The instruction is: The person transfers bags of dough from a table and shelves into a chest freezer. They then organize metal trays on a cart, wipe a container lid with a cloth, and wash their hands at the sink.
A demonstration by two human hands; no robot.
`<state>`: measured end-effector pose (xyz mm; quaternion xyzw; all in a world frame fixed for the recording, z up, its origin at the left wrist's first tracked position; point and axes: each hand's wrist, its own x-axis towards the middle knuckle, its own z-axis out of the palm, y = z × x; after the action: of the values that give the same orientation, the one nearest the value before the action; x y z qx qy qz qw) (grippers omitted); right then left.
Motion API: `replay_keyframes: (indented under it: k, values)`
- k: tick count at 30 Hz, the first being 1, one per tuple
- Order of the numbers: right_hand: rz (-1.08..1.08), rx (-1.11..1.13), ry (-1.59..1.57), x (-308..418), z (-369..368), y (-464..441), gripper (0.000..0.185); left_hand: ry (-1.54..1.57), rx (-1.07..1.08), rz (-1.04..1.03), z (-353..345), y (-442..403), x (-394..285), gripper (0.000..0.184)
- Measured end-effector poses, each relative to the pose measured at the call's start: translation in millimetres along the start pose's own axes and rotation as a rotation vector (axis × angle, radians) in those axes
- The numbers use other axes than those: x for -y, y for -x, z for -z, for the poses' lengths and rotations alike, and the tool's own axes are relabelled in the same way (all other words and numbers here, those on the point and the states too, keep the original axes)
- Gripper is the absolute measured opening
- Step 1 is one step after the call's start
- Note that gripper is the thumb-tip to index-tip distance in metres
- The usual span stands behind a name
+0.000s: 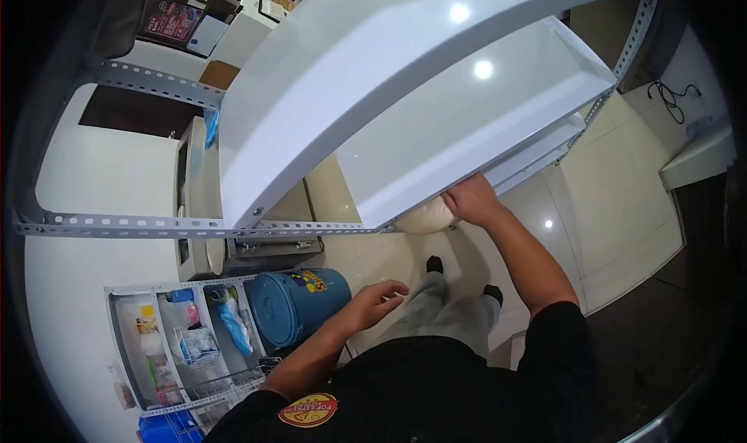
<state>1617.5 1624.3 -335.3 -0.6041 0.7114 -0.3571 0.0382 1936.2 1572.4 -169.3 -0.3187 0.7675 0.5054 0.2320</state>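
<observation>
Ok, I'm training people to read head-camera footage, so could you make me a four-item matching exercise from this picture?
Things:
1. Right hand
2. Lidded bin
3. Left hand
4. Cord

Places, colours or states:
A. Black, lying in loose loops
B. Away from the shelf, fingers loosely bent, nothing visible in it
C. At the edge of the white shelf
D. Blue, with yellow markings

Right pairs: 1-C, 2-D, 3-B, 4-A
</observation>
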Motion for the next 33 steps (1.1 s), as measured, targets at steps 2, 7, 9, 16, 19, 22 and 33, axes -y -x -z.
replay_keyframes:
  k: [2, 7, 9, 16, 19, 22, 33]
  values:
    - [-0.050, 0.072, 0.010, 14.8, 24.8, 20.1, 0.019, -0.004, -0.026, 0.006, 2.4, 3.9, 6.0, 0.029]
    - [-0.134, 0.385, 0.068, 67.5, 73.2, 59.2, 0.016, 0.104, -0.023, -0.071, -12.7, 9.7, 14.1, 0.027]
    - [-0.201, 0.347, -0.034, 85.3, 86.2, 73.6, 0.013, 0.156, -0.039, -0.094, -19.3, 3.7, 17.5, 0.026]
    - [-0.583, 0.154, -0.240, 135.2, 122.2, 103.5, 0.009, 0.285, -0.023, -0.132, -40.6, 7.0, 28.5, 0.023]
    - [-0.654, 0.135, -0.190, 152.2, 124.5, 117.5, 0.009, 0.269, 0.013, -0.162, -41.3, 13.3, 11.8, 0.023]
    - [-0.696, 0.186, -0.189, 186.9, 124.7, 143.1, 0.008, 0.231, 0.025, -0.201, -35.0, 20.1, -2.0, 0.022]
    - [-0.541, 0.354, -0.319, 345.0, 58.9, 79.2, 0.010, -0.124, -0.206, -0.681, -2.9, 57.6, 105.2, 0.043]
